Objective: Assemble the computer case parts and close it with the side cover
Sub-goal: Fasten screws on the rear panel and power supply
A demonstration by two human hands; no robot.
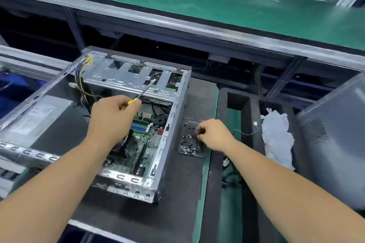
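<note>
The case (110, 120) lies on its side on a dark mat (177, 193), open face up, its long axis running from near me away toward the conveyor (197, 6), angled a little to the right. The drive cage (134, 77) fills its far end, the motherboard (142, 144) shows on the floor at the near right, and the power supply (39, 116) sits on the left.

My left hand (112, 118) is curled round the yellow handle of a screwdriver (142, 91). The shaft points up and right, away from me, with its tip on the drive cage. My forearm crosses over the middle of the case and covers part of the board.

My right hand (213, 134) is outside the case, over a small tray (190, 145) of screws just beside the right wall. Its fingers are bent and pinched together over the screws. Whether a screw sits between them I cannot tell; the tips are too small and blurred.

A bundle of yellow and black wires (83, 77) hangs at the cage's far left corner. To the right, a black foam block (246, 104) holds crumpled white plastic (276, 136) and a thin wire (245, 133). The grey side cover (335, 140) leans at the right edge, cut off by the frame.
</note>
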